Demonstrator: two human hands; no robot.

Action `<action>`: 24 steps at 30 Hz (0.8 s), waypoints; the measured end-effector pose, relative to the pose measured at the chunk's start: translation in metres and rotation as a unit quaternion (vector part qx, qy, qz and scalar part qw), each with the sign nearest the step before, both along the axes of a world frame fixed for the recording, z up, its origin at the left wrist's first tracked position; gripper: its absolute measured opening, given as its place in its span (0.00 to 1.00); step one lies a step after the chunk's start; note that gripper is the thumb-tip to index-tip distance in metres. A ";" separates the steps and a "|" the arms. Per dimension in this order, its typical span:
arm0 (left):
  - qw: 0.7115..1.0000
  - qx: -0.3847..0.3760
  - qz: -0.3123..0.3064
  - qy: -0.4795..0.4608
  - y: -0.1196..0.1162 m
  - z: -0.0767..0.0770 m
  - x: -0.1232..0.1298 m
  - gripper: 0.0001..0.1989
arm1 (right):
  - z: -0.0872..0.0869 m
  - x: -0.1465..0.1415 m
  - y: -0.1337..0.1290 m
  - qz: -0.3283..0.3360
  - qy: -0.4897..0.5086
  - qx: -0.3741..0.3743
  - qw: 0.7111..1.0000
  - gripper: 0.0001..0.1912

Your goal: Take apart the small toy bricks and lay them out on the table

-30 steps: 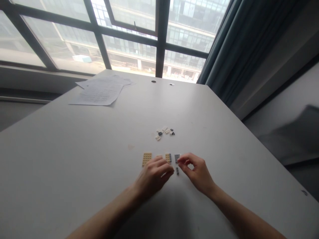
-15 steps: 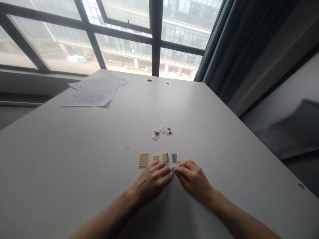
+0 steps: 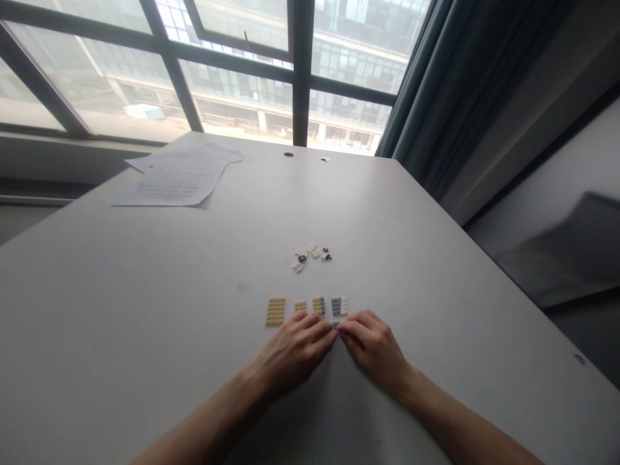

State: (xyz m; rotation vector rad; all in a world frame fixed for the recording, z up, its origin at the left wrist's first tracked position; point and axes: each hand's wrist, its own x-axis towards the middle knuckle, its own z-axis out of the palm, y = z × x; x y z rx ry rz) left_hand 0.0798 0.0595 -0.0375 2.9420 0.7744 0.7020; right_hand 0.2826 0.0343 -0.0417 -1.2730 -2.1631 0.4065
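Observation:
My left hand (image 3: pixel 300 342) and my right hand (image 3: pixel 372 339) meet fingertip to fingertip low over the table. Between them, both pinch a small grey building-block plate (image 3: pixel 336 325), mostly covered by the fingers. Just beyond lies a row of studded pieces: a large tan plate (image 3: pixel 276 311) at the left, then a smaller tan plate (image 3: pixel 300 305) partly behind my left hand. To its right come a tan-and-grey plate (image 3: pixel 318 305) and a grey-and-white plate (image 3: pixel 339 306).
Farther out on the white table (image 3: pixel 194 271) lies a loose cluster of white and dark block pieces (image 3: pixel 312 254). Printed papers (image 3: pixel 169 177) are spread at the far left. Windows stand behind, with a dark curtain (image 3: pixel 426 97) at the right.
The fingertips of both hands have drawn slightly closer together around the small grey plate, so less of it shows. The whole view has shifted slightly.

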 end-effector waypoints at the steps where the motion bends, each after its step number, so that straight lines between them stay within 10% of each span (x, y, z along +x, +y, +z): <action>1: 1.000 -0.002 0.000 0.001 0.000 0.000 0.000 0.08 | 0.000 0.000 0.000 -0.003 0.001 -0.001 1.000 0.08; 24: 1.000 -0.020 0.010 0.014 -0.001 -0.002 0.000 0.09 | -0.005 0.000 0.001 -0.011 0.001 0.026 1.000 0.06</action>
